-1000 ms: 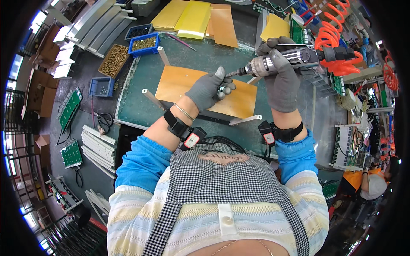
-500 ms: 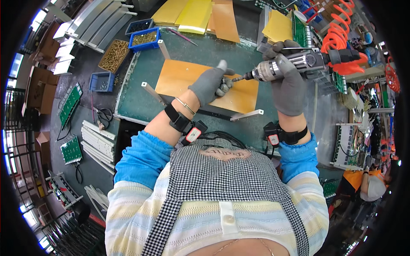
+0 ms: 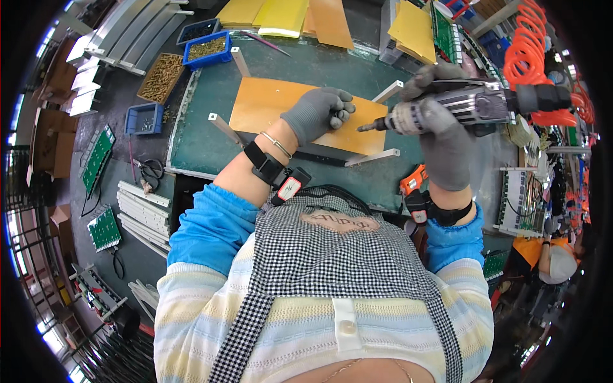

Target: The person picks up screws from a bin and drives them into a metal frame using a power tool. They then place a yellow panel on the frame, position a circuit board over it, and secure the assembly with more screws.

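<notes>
My left hand (image 3: 321, 116), in a grey glove, hovers over an orange sheet (image 3: 260, 104) with its fingers curled in. Whatever lies inside those fingers is hidden. Metal posts (image 3: 227, 129) stick out at the sheet's corners, and a dark strip runs along its near edge. In my gloved right hand (image 3: 447, 143) is a grey power screwdriver (image 3: 469, 104), its body lying sideways. The bit points left, over the sheet's right end, apart from my left hand. An orange-handled tool (image 3: 414, 179) lies on the green mat beside my right wrist.
Blue bins (image 3: 207, 50) of small screws and a tray of brass-coloured parts (image 3: 162, 78) stand at the far left. Yellow sheets (image 3: 281, 18) lie at the back. White bars (image 3: 142, 210) and green circuit boards (image 3: 99, 153) are on the left; a red coiled hose (image 3: 527, 41) hangs at right.
The screwdriver has moved right and slightly toward me, away from my left hand, which its bit had nearly met. My left thumb, stretched out before, has folded in. The orange-handled tool has come into view.
</notes>
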Demonstrator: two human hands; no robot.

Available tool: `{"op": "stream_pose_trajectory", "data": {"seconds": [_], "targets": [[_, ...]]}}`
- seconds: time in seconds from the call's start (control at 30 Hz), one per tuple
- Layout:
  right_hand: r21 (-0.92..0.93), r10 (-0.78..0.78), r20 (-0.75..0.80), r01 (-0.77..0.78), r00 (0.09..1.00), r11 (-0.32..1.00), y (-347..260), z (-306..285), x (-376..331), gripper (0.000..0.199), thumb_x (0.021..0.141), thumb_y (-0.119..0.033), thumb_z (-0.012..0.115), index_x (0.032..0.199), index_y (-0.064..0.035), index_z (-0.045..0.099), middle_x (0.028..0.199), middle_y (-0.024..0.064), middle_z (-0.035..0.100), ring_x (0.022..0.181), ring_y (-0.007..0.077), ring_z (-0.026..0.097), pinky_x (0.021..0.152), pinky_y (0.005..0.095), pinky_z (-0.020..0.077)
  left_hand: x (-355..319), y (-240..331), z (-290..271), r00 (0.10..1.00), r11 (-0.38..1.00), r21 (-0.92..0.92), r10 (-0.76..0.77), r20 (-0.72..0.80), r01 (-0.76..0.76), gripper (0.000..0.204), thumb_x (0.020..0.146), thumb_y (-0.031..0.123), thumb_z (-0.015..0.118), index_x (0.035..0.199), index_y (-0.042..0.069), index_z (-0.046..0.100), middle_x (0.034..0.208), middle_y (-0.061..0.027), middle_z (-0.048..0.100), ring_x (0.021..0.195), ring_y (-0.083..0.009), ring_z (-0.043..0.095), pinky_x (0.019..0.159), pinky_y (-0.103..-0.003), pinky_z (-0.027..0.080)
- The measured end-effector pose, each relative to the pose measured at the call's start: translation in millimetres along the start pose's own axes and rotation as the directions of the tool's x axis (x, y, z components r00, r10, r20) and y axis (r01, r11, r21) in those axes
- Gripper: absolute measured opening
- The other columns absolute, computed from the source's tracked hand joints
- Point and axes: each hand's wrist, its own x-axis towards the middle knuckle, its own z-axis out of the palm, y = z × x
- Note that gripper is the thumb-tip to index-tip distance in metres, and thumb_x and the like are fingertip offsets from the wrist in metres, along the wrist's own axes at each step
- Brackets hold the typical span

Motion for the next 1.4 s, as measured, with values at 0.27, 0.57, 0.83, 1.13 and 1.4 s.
{"op": "stream_pose_trajectory", "data": {"seconds": [0.27,0.57,0.83,1.13,1.4], "targets": [[-0.166,0.047,-0.188,-0.079,0.981,0.983,31.8,14.6,-18.5,0.036,0.076,0.004,0.063,0.108,-0.0031,0.05,0.098,0.0086,0.057,0.088,0.0138,0.057,0.069,0.0267,0.0516,3.5,0.2,1.6,0.999,0.994,0.102,0.046,0.011,-0.047,0.026,0.09,0.001,0.037,0.115,-0.006,0.041,0.097,-0.0152,0.055,0.068,-0.0124,0.05,0.053,-0.018,0.044],[-0.205,0.012,-0.186,-0.05,0.982,0.978,38.7,18.0,-22.3,0.037,0.074,0.004,0.063,0.109,-0.003,0.05,0.1,0.0088,0.056,0.089,0.0136,0.056,0.069,0.0264,0.0513,4.9,-2.4,-4.1,0.993,0.992,0.093,0.083,0.079,-0.09,0.026,0.091,0.003,0.042,0.115,-0.005,0.046,0.094,-0.0115,0.058,0.068,-0.0107,0.052,0.061,-0.019,0.047],[-0.384,-0.013,-0.189,-0.062,0.982,0.921,43.4,22.6,-22.0,0.038,0.073,0.004,0.064,0.108,-0.0034,0.051,0.096,0.0063,0.058,0.092,0.0132,0.058,0.074,0.0257,0.0504,-1.4,-2.1,3.6,0.995,0.991,0.092,0.104,-0.012,-0.102,0.024,0.091,0.005,0.045,0.113,-0.004,0.048,0.088,-0.0083,0.055,0.067,-0.0114,0.052,0.061,-0.02,0.047],[-0.288,0.058,-0.233,-0.126,0.971,0.949,45.0,27.4,-9.6,0.036,0.073,0.004,0.064,0.106,-0.0054,0.052,0.095,0.0049,0.058,0.086,0.0114,0.058,0.07,0.0249,0.0503,1.5,-2.5,1.7,0.993,0.984,0.137,0.115,0.002,-0.115,0.023,0.093,0.007,0.045,0.113,-0.004,0.047,0.092,-0.0126,0.059,0.064,-0.0118,0.053,0.059,-0.021,0.049],[-0.277,0.018,-0.197,-0.073,0.98,0.958,22.8,35.7,-0.8,0.032,0.075,0.002,0.062,0.105,-0.0031,0.051,0.09,0.0069,0.057,0.068,0.0106,0.055,0.061,0.0247,0.0476,3.3,-4.1,0.6,0.993,0.986,0.129,0.104,0.054,-0.11,0.019,0.094,0.016,0.049,0.105,0.001,0.052,0.083,-0.0044,0.055,0.062,-0.0075,0.049,0.057,-0.019,0.045]]}}
